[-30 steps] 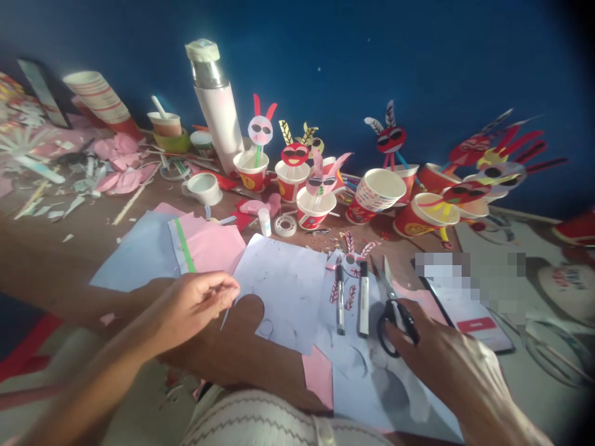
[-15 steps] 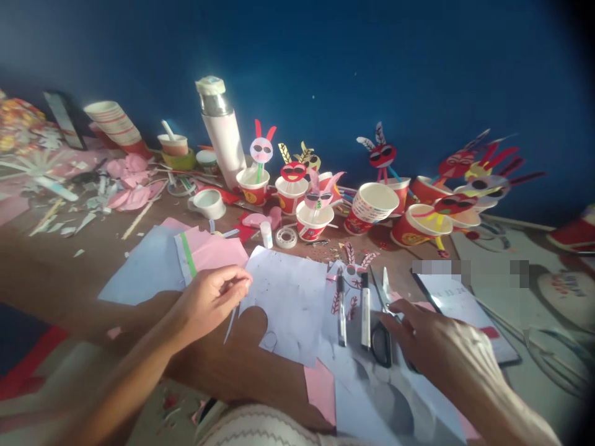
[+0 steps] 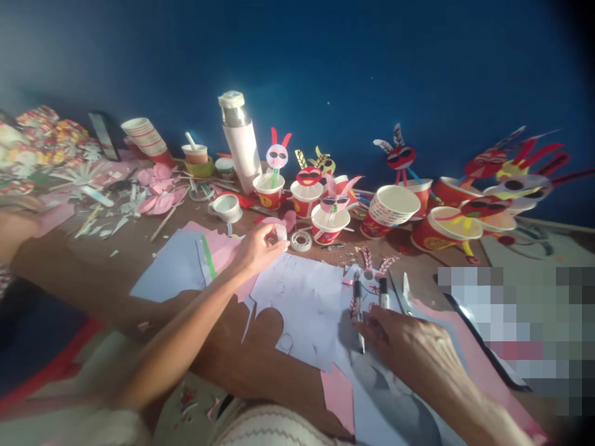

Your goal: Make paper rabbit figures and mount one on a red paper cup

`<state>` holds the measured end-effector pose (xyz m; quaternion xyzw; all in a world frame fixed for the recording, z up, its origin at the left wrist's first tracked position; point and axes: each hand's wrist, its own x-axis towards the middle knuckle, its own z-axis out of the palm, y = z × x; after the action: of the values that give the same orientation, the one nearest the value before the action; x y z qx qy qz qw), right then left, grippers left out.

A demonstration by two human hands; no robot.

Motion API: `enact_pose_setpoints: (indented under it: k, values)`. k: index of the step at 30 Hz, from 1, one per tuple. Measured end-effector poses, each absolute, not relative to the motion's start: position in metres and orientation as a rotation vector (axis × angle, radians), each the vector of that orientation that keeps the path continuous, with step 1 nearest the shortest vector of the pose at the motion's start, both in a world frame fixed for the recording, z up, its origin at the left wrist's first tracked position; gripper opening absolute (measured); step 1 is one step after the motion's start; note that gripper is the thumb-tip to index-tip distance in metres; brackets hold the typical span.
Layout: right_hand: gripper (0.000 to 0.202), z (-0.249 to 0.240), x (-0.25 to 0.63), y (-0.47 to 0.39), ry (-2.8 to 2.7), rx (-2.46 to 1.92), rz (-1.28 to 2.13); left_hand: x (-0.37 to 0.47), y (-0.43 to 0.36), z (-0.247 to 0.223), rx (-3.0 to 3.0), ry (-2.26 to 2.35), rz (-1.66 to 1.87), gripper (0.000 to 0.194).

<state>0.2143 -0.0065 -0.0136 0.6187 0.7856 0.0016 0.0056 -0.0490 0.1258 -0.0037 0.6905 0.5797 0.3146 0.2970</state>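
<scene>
Left hand now at the vial, beside the tape on the worktop — fingers curved round it, pinch unclear. Right hand off the scissors, leaving them idle; bent over pen and marker — grip hidden, can't tell.

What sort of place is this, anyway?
It looks like a craft worktable, though whether in a home or workshop I can't tell. Paper figures stand in red cups, scissors lie nearby, and a white sheet has a rounded cut-out.
</scene>
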Motion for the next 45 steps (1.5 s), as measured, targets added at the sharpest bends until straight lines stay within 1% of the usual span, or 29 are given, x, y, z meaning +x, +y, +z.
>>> enact_pose_setpoints:
  k: [1, 3, 7, 11, 14, 18, 23, 28, 37, 45]
  values:
    - [0.029, -0.012, 0.213, -0.006, 2.452, 1.925, 0.018, -0.048, 0.126, -0.004, 1.838, 1.531, 0.847, 0.015]
    - [0.028, -0.011, 0.212, -0.004, 2.424, 1.926, 0.006, -0.047, 0.118, 0.003, 1.842, 1.500, 0.877, 0.013]
    - [0.030, -0.015, 0.216, -0.004, 2.403, 1.994, -0.072, -0.048, 0.069, 0.026, 1.928, 1.255, 0.915, 0.014]
    - [0.030, -0.022, 0.219, -0.005, 2.440, 2.022, -0.088, -0.050, 0.020, 0.026, 1.983, 1.104, 0.628, 0.014]
    - [0.029, -0.021, 0.219, -0.006, 2.483, 2.020, -0.140, -0.052, 0.002, 0.009, 1.947, 1.091, 0.575, 0.014]
    - [0.026, -0.014, 0.216, -0.009, 2.704, 1.969, -0.169, -0.048, -0.005, -0.008, 1.953, 1.049, 0.570, 0.015]
    - [0.016, -0.008, 0.202, -0.016, 3.187, 1.492, -0.362, -0.040, -0.004, -0.017, 2.140, 0.993, 0.565, 0.014]
    - [0.020, -0.013, 0.186, -0.026, 3.340, 1.160, -0.413, -0.044, 0.001, -0.023, 2.159, 0.900, 0.618, 0.018]
    - [0.020, -0.033, 0.184, -0.032, 3.220, 1.213, -0.505, -0.050, -0.003, -0.031, 2.204, 0.849, 0.618, 0.026]
    - [0.020, -0.033, 0.183, -0.033, 3.196, 1.216, -0.539, -0.046, -0.008, -0.031, 2.249, 0.777, 0.673, 0.023]
